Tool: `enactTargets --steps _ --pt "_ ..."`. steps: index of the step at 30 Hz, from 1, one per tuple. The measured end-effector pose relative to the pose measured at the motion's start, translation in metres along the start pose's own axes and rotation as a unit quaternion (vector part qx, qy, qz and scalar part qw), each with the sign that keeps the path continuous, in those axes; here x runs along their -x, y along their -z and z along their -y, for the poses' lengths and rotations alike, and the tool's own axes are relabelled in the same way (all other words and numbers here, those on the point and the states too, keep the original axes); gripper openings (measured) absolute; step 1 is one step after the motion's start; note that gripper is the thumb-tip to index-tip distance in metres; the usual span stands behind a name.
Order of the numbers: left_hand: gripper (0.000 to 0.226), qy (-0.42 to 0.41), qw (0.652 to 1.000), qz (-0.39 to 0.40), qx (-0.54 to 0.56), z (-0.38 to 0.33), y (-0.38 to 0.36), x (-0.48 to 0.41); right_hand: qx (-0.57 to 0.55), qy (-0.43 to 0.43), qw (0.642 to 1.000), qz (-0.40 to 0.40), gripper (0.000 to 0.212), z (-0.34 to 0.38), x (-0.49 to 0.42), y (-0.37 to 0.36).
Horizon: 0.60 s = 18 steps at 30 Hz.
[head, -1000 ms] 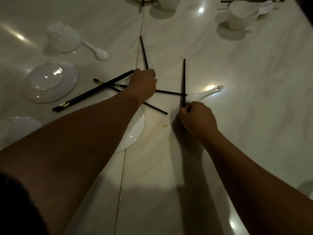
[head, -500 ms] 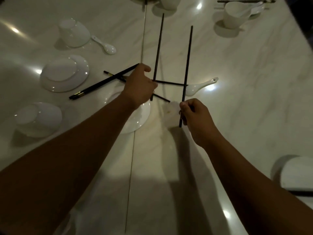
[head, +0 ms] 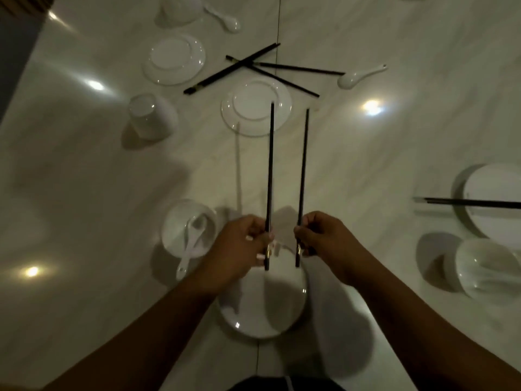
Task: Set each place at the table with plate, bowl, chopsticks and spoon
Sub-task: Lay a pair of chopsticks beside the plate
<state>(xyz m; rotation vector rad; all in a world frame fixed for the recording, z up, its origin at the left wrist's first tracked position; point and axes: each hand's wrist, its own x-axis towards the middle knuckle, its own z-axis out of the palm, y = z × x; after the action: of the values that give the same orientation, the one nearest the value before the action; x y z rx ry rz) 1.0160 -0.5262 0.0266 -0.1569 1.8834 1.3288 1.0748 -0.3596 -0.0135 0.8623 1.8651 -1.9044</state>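
Observation:
My left hand [head: 239, 244] pinches one black chopstick [head: 270, 170] near its butt end, and my right hand [head: 321, 235] pinches a second black chopstick [head: 303, 170] the same way. Both sticks point away from me, roughly parallel, lifted above the table. Under my hands lies a white plate [head: 262, 311]. To its left stands a white bowl [head: 172, 230] with a white spoon [head: 191, 244] in it. Farther off lies another plate [head: 282, 111], with several loose chopsticks [head: 231, 69] crossed beyond it and a loose spoon [head: 358, 76] to their right.
An upturned plate [head: 174, 59] and an overturned bowl [head: 149, 114] lie at the left, another bowl [head: 180, 7] and spoon [head: 222, 19] at the far edge. At the right sit a plate [head: 496, 221] with chopsticks [head: 473, 204] across it and a bowl [head: 485, 266].
Both hands lifted a chopstick each off the loose pile and drew them back toward me, over the near plate. My view has shifted back, so the near setting shows.

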Motion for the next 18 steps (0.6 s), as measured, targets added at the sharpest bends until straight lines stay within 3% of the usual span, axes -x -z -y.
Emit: enactTargets --steps 10,18 --pt "0.007 0.071 0.996 0.001 -0.056 0.110 0.017 0.067 0.145 -0.073 0.986 0.024 0.010 -0.070 0.077 -0.066" --pt "0.009 0.046 0.992 -0.012 -0.117 0.139 0.010 0.071 0.238 -0.068 0.969 -0.009 0.017 -0.091 0.086 -0.088"
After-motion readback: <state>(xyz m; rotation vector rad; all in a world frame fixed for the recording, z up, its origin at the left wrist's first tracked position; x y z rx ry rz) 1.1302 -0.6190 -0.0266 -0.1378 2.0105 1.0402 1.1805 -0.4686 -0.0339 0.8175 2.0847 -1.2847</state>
